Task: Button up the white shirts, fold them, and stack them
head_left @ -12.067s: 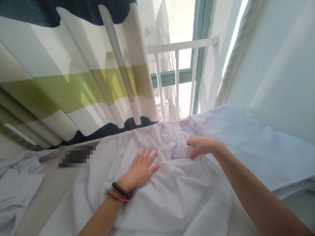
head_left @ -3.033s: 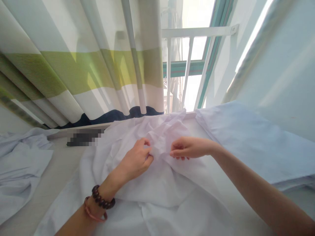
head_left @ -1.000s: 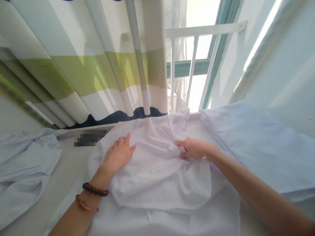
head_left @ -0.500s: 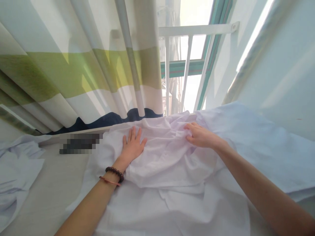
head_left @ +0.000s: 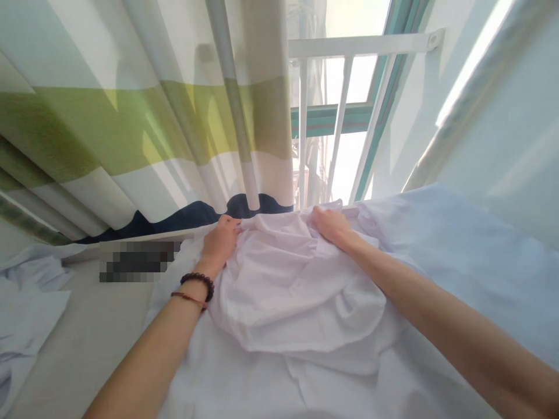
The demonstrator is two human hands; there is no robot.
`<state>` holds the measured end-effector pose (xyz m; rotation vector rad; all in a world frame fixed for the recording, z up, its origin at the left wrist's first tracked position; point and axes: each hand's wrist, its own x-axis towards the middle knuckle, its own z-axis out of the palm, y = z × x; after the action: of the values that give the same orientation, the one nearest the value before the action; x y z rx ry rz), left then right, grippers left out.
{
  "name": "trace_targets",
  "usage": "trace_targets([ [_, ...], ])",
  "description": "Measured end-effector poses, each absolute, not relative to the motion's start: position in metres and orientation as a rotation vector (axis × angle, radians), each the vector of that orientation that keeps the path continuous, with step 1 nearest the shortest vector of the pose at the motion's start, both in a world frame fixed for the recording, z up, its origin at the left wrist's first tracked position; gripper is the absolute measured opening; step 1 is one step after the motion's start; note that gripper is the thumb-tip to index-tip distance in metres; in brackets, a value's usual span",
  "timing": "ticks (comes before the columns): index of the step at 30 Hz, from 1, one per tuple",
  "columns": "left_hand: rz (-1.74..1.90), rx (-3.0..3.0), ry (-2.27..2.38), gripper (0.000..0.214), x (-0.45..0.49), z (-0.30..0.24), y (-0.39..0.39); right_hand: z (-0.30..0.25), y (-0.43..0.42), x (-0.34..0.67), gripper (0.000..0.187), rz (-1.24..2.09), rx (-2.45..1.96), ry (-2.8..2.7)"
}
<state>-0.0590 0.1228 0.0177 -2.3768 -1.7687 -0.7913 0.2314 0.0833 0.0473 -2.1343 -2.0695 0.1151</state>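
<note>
A crumpled white garment (head_left: 288, 291) lies spread on a pale surface in front of me. My left hand (head_left: 220, 238), with a bead bracelet and a red cord on its wrist, is closed on the garment's far edge near the curtain's hem. My right hand (head_left: 329, 224) is also closed on that far edge, a little to the right, close to the window sill. Both arms are stretched forward over the cloth.
A striped curtain (head_left: 131, 128) in green, cream and navy hangs behind the garment. A white window railing (head_left: 349, 46) stands beyond. A pale blue cloth pile (head_left: 458, 262) lies at the right, and more pale cloth (head_left: 26, 302) at the far left.
Both hands have moved farther forward to the garment's far edge. The left hand, flat half a second ago, is now closed on the cloth.
</note>
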Motion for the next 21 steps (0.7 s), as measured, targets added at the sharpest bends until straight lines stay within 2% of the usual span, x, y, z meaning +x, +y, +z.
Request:
trace_targets([
  [5, -1.013, -2.383, -1.747, 0.021, -0.068, 0.017, 0.138, 0.05, 0.104, 0.245, 0.02, 0.053, -2.1, -2.068],
  [12, -1.439, -2.17, -1.892, 0.033, -0.055, 0.062, 0.166, 0.089, 0.136, 0.237, 0.04, 0.056, -1.949, -1.763],
  [14, -1.268, -2.318, -1.909, 0.046, -0.055, 0.074, 0.165, 0.096, 0.132, 0.235, 0.046, 0.147, -1.877, -1.811],
  [17, -0.645, -2.603, -1.842, 0.058, -0.056, 0.07, 0.143, 0.087, 0.104, 0.229, 0.051, 0.253, -1.806, -2.101],
  [18, -0.456, -2.661, -1.813, 0.058, -0.057, 0.063, 0.131, 0.079, 0.089, 0.225, 0.052, 0.241, -1.793, -2.191],
  [21, -0.191, -2.658, -1.834, 0.06, -0.056, 0.03, 0.087, 0.043, 0.043, 0.211, 0.059, 0.026, -1.86, -2.288],
])
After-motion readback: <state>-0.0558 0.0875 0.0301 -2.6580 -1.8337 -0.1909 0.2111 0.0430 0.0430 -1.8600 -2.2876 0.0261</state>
